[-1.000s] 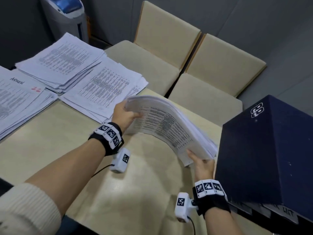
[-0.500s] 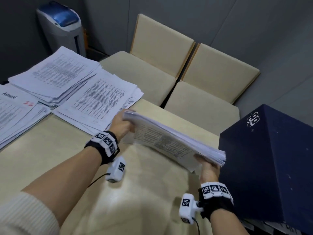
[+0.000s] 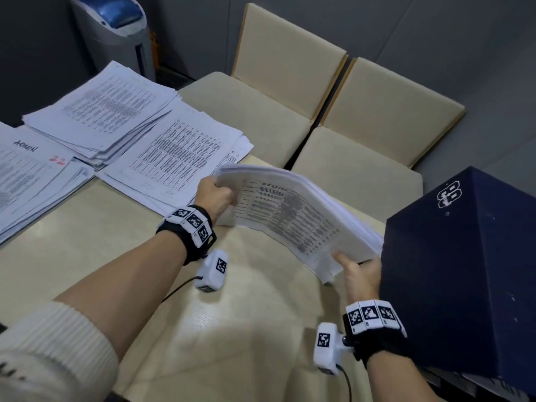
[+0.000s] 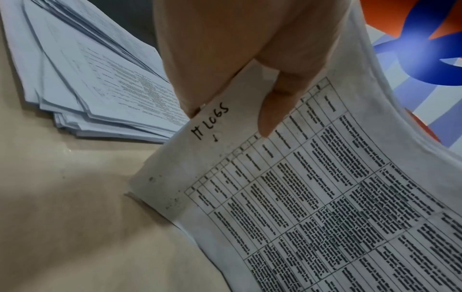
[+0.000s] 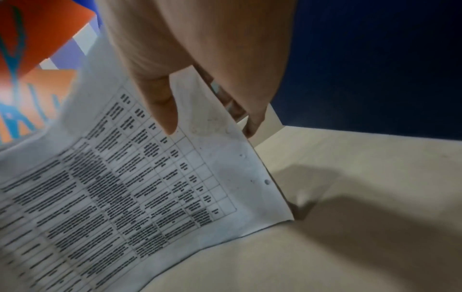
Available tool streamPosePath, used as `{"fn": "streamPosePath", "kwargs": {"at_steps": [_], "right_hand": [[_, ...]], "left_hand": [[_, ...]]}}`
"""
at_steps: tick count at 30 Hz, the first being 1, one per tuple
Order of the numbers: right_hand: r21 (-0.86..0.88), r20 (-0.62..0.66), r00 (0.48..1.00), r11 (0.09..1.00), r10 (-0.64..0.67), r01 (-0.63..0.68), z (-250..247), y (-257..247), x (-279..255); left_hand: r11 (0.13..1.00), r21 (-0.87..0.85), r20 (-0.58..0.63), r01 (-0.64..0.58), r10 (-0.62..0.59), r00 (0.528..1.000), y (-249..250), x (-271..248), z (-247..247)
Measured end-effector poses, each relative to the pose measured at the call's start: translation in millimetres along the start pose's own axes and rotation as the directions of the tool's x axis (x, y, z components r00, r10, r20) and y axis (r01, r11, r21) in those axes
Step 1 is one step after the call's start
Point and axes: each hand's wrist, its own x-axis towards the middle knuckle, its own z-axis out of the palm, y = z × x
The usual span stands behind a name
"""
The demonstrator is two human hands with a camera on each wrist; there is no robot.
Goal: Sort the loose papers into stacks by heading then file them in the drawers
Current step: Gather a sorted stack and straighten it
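Observation:
A thick stack of printed table sheets [image 3: 290, 210] hangs bowed above the beige table [image 3: 87, 227], held at both ends. My left hand [image 3: 216, 195] grips its far left end, thumb on the face beside the handwritten heading "IT LOGS" [image 4: 210, 122]. My right hand [image 3: 358, 271] pinches the near right end [image 5: 200, 158], thumb on top and fingers underneath, right against the dark blue box [image 3: 464, 271]. Three sorted paper stacks lie at the table's left: a far one [image 3: 101, 111], a middle one [image 3: 177, 158] and a near-left one [image 3: 23, 181] with a handwritten heading and red marks.
The dark blue box takes up the table's right corner, with papers showing under its lower edge [image 3: 493, 387]. Two beige chairs [image 3: 275, 97] [image 3: 377, 132] stand beyond the far table edge. A grey and blue bin [image 3: 113, 33] stands at the back left.
The held stack went from nearly edge-on and tilted down toward the box to bowed upward with its printed face showing. Both hands kept their grip. The head view shifted a little.

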Motion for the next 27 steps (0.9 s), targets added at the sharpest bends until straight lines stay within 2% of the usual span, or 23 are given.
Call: {"fn": "streamPosePath", "kwargs": {"at_steps": [3, 5, 7, 9, 12, 14, 15, 17, 19, 20, 22, 25, 27], "right_hand": [[-0.135, -0.05, 0.986, 0.979, -0.158, 0.15, -1.4, -9.3, -3.7], [-0.278, -0.032, 0.935, 0.902, -0.353, 0.331, -1.8, -17.5, -10.9], [-0.41, 0.049, 0.86, 0.775, -0.507, 0.48, -4.1, -21.7, -13.0], [-0.513, 0.13, 0.819, 0.669, -0.559, 0.538, -5.8, -19.8, -12.2], [-0.572, 0.158, 0.817, 0.623, -0.555, 0.534, -11.4, -19.6, -7.9], [-0.543, 0.148, 0.832, 0.659, -0.535, 0.521, -16.2, -19.6, -4.5], [-0.499, 0.123, 0.868, 0.726, -0.481, 0.473, -17.8, -18.6, -1.9], [-0.314, 0.077, 0.96, 0.907, -0.269, 0.279, -22.0, -15.1, 4.2], [-0.074, 0.099, 0.99, 0.991, -0.101, 0.108, -26.3, -15.0, 8.4], [-0.023, 0.101, 0.992, 0.996, -0.078, 0.081, -28.1, -17.0, 7.9], [0.018, 0.061, 0.988, 0.99, -0.139, 0.138, -28.0, -27.9, -1.6], [0.155, 0.058, 0.968, 0.96, -0.245, 0.233, -25.3, -29.0, -17.2], [0.158, 0.114, 0.975, 0.973, -0.188, 0.169, -21.6, -12.7, -28.1]], "left_hand": [[0.999, -0.029, -0.004, 0.018, -0.018, 1.0, -0.3, -2.2, 0.0], [0.999, -0.034, 0.012, 0.011, -0.011, 1.0, 0.1, -4.1, -0.5], [1.0, -0.029, 0.023, 0.0, 0.001, 1.0, -0.6, -5.0, 0.1], [0.998, -0.056, 0.029, -0.014, 0.016, 0.999, -1.9, -5.2, 0.9], [0.996, -0.082, 0.076, -0.04, 0.046, 0.996, -5.7, -5.0, 3.8], [0.995, -0.097, 0.106, -0.04, 0.051, 0.993, -7.6, -6.8, 5.8], [0.995, -0.09, 0.104, -0.05, 0.059, 0.993, -7.6, -8.7, 5.7], [0.997, -0.049, 0.101, -0.065, 0.069, 0.993, -6.4, -13.9, 1.4], [0.997, -0.049, 0.163, -0.056, 0.063, 0.985, -4.6, -18.7, -7.9], [0.997, -0.057, 0.196, -0.055, 0.065, 0.978, -3.4, -21.4, -13.5], [0.995, -0.069, 0.224, -0.068, 0.082, 0.971, 0.3, -23.9, -24.3], [0.988, -0.117, 0.188, -0.101, 0.122, 0.975, 3.3, -35.0, -31.0], [0.99, -0.126, 0.194, -0.067, 0.09, 0.977, -7.3, -42.3, -32.4]]}}
